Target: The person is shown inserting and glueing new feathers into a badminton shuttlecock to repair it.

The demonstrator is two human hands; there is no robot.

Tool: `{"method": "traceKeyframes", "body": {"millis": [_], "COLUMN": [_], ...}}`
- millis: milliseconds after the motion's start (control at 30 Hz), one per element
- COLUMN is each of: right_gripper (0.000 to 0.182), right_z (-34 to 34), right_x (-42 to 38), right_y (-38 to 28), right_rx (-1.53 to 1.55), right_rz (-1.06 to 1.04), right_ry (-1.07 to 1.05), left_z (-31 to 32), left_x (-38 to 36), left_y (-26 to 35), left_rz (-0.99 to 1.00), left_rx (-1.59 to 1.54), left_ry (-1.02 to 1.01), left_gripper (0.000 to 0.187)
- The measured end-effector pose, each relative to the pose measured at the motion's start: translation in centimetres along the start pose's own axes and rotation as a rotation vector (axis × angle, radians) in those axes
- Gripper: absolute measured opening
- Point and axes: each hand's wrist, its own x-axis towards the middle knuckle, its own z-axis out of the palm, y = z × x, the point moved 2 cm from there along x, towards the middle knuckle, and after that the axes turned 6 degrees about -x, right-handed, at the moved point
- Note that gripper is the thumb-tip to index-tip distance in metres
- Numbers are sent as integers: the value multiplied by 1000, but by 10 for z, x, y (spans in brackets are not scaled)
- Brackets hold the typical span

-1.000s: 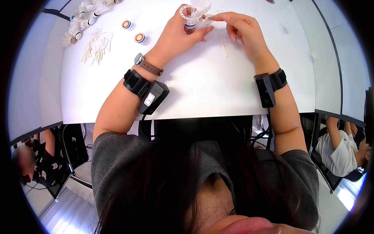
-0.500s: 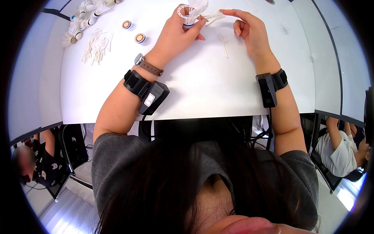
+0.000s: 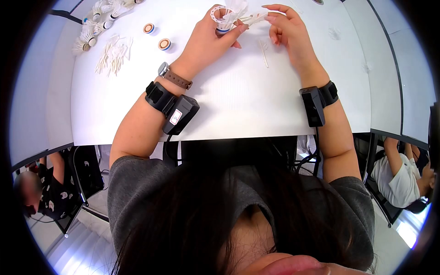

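Near edge first: black box [image 3: 181, 114] on left forearm, another box [image 3: 313, 107] on right wrist, watch [image 3: 177, 79] on left wrist just beyond its box. Single feather [image 3: 264, 55] lies loose mid-tabletop [image 3: 256, 101], nearer than the hands. Left of it, toward the left edge, a messy pile [image 3: 112, 55] of white feathers, lying flat. Two round discs [image 3: 164, 44] between pile and left hand, apart from each other, brown faces up.

Further out, the hands, toward the far edge. Just changed: right hand [image 3: 293, 39] has more than one fingertip up at the tips of the held feathers [image 3: 255, 18]; index had been out front. Looks like attention is on the feather tips, not the holder. Right index and middle parted, the others curled; pinch or light touch, can't tell. Left hand [image 3: 208, 43] has fingers wrapped round the holder [image 3: 223, 28], thumb tip pressed in by the feather bases, likely pinning them.

Holder is the only container-like thing: holed ring on top, blue band low, whitish feathery stuff sticking up at its far side. How deep it sits, can't tell. Far left corner: heap of shuttlecocks [image 3: 98, 27], touching, mostly tilted.
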Motion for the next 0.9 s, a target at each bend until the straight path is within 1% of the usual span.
{"method": "traceKeyframes", "body": {"millis": [33,133,333,433,733,900], "right_gripper": [42,49,52,52,46,44], "right_z": [2,10,15,14,17,15], "right_x": [-1,-6,-7,-7,-9,-8], "right_y": [-2,-12,-17,-14,-20,-17], "right_rx": [7,-46,-57,4,-44,-33], "right_rz": [31,-13,-22,-15,33,3], "right_ry": [-42,-141,-119,-143,-110,-134], "left_z": [0,0,0,1,0,1], "left_x": [0,0,0,0,0,0], "left_y": [1,3,-1,2,1,0], "left_rz": [-1,2,8,8,-7,9], "left_rx": [-2,2,14,5,21,27], "left_ry": [4,4,-19,-17,-29,-25], "left_gripper": [21,22,24,24,24,24]}}
